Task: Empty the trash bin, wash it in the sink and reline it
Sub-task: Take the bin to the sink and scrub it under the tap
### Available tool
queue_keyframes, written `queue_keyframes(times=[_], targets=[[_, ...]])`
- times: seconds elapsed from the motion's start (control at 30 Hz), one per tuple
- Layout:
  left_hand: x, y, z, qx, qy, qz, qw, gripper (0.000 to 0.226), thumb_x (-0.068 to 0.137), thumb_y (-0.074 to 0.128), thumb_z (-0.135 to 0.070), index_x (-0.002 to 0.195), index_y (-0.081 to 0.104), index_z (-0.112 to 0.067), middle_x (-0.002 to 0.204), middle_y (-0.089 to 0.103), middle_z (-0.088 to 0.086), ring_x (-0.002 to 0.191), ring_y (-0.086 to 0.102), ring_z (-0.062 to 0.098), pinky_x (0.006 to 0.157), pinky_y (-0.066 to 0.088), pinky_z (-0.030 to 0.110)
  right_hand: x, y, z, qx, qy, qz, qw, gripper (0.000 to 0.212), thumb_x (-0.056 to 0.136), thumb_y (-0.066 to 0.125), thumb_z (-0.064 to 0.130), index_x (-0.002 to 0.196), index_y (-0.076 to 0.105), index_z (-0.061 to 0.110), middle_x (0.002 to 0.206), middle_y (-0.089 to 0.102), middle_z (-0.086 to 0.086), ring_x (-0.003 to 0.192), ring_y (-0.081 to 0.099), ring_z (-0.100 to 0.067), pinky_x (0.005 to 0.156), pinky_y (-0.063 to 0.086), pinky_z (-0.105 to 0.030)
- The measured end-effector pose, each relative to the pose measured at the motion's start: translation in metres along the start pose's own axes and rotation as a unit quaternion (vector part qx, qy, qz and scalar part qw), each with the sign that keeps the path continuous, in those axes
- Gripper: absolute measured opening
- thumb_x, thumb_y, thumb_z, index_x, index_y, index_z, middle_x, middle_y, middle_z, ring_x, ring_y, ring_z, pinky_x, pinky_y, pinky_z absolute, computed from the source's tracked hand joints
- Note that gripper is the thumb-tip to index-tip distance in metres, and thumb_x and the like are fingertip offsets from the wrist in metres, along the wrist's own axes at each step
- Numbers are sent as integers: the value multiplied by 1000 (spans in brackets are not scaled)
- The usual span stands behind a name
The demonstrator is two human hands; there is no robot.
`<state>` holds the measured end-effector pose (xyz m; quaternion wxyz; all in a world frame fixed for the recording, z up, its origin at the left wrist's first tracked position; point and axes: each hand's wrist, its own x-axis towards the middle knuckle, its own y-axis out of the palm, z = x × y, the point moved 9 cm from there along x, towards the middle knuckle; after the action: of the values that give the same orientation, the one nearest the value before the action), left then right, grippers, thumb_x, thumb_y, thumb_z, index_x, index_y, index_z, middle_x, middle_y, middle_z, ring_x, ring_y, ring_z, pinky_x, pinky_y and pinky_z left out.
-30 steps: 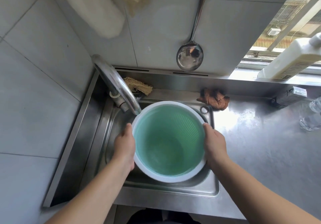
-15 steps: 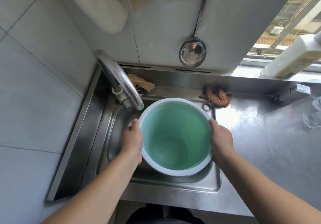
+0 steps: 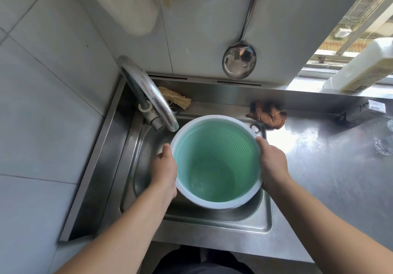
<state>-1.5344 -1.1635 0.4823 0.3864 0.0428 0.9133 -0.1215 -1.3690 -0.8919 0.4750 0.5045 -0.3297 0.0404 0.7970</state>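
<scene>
The trash bin (image 3: 217,163), green inside with a white rim, is held upright over the sink (image 3: 223,218) at the bench's left end, its mouth facing up. The left hand (image 3: 164,167) grips the bin's left wall below the rim; the right hand (image 3: 273,165) grips the right wall, thumb on the rim. The faucet (image 3: 148,95) spout ends just beside the rim's rear left. A brown rag (image 3: 266,114) lies near the rear edge of the bench (image 3: 329,178).
</scene>
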Motion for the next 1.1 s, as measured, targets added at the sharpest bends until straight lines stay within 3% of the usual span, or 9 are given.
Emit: queue_keyframes(times=[0.13, 0.27, 0.37, 0.5, 0.67, 0.83, 0.9, 1.0, 1.1], targets=[[6, -15, -7, 5, 11, -21, 1000, 45, 99, 42, -56, 102, 68, -19, 92, 75, 6, 80, 71, 26, 58, 55, 30, -5, 20, 13, -5, -18, 22, 1000, 58, 70, 59, 56, 76, 65, -2, 59, 63, -1, 55, 59, -18, 52, 47, -31], [8, -29, -9, 10, 30, -34, 999, 45, 94, 47, -59, 95, 70, -21, 93, 77, 6, 85, 73, 31, 77, 62, 49, -13, 25, -2, -16, -16, 28, 999, 60, 74, 54, 58, 81, 61, -1, 64, 63, -4, 54, 58, -17, 55, 47, -31], [0, -18, 3, 1, 16, -13, 1000, 43, 97, 46, -56, 98, 70, -20, 90, 78, 7, 82, 74, 30, 68, 62, 42, -9, 8, -10, -16, 2, 32, 999, 52, 69, 56, 57, 78, 67, 6, 61, 67, -2, 52, 63, -14, 52, 50, -31], [-8, 1, 4, -12, 17, 5, 1000, 43, 100, 43, -52, 99, 71, -18, 91, 77, 5, 81, 73, 24, 57, 54, 27, 3, -7, 5, -3, -7, 16, 1000, 60, 66, 60, 57, 84, 69, 0, 71, 64, -9, 65, 59, -24, 62, 48, -38], [-4, -16, -11, -14, 47, -21, 999, 45, 100, 44, -53, 104, 70, -17, 94, 77, 5, 88, 72, 27, 74, 60, 38, -8, 16, 13, -10, -31, 46, 998, 52, 71, 56, 57, 78, 71, 8, 67, 71, -4, 62, 64, -19, 59, 51, -34], [-4, -9, -2, 16, 26, -5, 1000, 48, 102, 40, -52, 102, 70, -15, 91, 76, 7, 82, 72, 27, 60, 55, 30, -2, 6, 3, -14, 4, 33, 999, 57, 69, 59, 56, 84, 70, 2, 91, 73, -20, 88, 70, -38, 80, 57, -54], [-3, -1, 3, 17, -4, 9, 1000, 48, 103, 39, -50, 103, 69, -13, 93, 76, 9, 83, 72, 29, 61, 55, 30, 0, 4, 6, -11, 6, 24, 1000, 60, 67, 62, 55, 87, 69, -1, 95, 71, -24, 92, 69, -43, 80, 56, -57], [1, -10, 3, 3, -12, -6, 1000, 47, 102, 41, -52, 105, 70, -15, 96, 76, 10, 85, 73, 30, 66, 59, 34, -5, 16, 13, -4, -8, 35, 999, 65, 68, 63, 56, 90, 66, -5, 87, 71, -22, 74, 68, -34, 74, 58, -50], [8, -31, 1, -7, 12, -38, 999, 45, 98, 45, -56, 97, 70, -18, 95, 77, 9, 86, 74, 32, 76, 62, 48, -15, 34, 14, 15, -27, 60, 998, 64, 77, 61, 54, 94, 62, -8, 83, 70, -22, 68, 65, -25, 68, 57, -46]])
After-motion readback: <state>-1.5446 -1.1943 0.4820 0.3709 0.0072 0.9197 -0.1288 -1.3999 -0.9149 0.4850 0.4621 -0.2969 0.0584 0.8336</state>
